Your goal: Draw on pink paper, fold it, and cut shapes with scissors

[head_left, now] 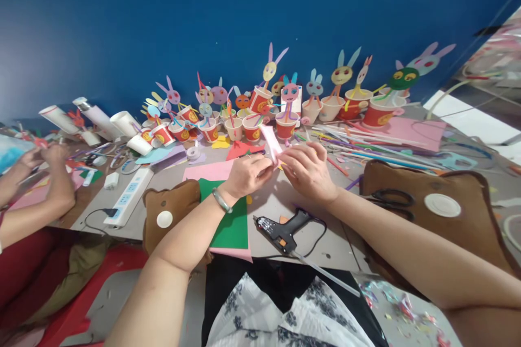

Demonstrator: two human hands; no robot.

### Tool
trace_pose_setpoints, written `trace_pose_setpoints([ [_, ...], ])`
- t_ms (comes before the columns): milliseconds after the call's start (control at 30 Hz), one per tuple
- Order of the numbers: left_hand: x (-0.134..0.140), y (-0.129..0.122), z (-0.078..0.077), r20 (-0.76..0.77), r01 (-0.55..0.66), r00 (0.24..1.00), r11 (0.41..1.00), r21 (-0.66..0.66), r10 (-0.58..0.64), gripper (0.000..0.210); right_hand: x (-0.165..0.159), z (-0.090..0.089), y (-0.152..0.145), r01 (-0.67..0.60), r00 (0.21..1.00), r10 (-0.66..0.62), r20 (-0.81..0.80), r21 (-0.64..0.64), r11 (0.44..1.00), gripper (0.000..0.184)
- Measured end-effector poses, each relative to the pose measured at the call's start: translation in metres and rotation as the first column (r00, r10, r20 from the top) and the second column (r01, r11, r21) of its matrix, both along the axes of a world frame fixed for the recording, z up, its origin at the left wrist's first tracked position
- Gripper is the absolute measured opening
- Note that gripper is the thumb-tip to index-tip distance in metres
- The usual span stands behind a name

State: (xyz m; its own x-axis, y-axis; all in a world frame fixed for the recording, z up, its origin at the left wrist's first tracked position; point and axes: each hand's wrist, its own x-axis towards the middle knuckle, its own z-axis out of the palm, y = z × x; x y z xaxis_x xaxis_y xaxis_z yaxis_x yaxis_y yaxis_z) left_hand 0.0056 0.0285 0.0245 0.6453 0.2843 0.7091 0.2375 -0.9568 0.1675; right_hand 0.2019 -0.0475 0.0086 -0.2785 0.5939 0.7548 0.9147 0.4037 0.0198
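Both my hands meet over the middle of the table, pinching a small piece of pale pink paper that looks folded. My left hand, with a bangle at the wrist, grips its lower left side. My right hand holds it from the right, fingers bent. Below them a black hot glue gun lies on the table, a clear glue stick poking out of its back. Left of the gun, under my left forearm, are a green sheet and a pink sheet.
Paper cups with paper rabbit figures line the blue wall. Coloured pipe cleaners lie behind my right hand. Scissors rest on a brown cushion. A power strip and another brown cushion are left. A co-worker's hands work at far left.
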Motion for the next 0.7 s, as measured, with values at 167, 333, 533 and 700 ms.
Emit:
trace_pose_setpoints([
  [167, -0.006, 0.013, 0.005, 0.328, -0.152, 0.928, 0.983, -0.102, 0.177, 0.003, 0.012, 0.0, 0.007, 0.172, 0.978, -0.181, -0.102, -0.087, 0.981, 0.029],
  [333, -0.013, 0.023, 0.009, 0.465, -0.21, 0.851, 0.97, -0.126, 0.245, 0.003, 0.019, -0.006, 0.012, 0.241, 0.97, -0.219, 0.103, -0.353, 0.904, 0.022],
  [533, -0.015, 0.013, 0.011, 0.181, -0.298, 0.94, 0.954, 0.016, 0.291, 0.01, 0.019, -0.009, 0.018, 0.351, 0.933, -0.243, 0.266, -0.52, 0.779, 0.025],
  [700, -0.006, 0.004, 0.001, -0.135, -0.154, 0.975, 0.978, 0.143, 0.174, 0.019, 0.029, -0.013, 0.025, 0.422, 0.906, -0.327, 0.268, -0.532, 0.735, 0.029],
])
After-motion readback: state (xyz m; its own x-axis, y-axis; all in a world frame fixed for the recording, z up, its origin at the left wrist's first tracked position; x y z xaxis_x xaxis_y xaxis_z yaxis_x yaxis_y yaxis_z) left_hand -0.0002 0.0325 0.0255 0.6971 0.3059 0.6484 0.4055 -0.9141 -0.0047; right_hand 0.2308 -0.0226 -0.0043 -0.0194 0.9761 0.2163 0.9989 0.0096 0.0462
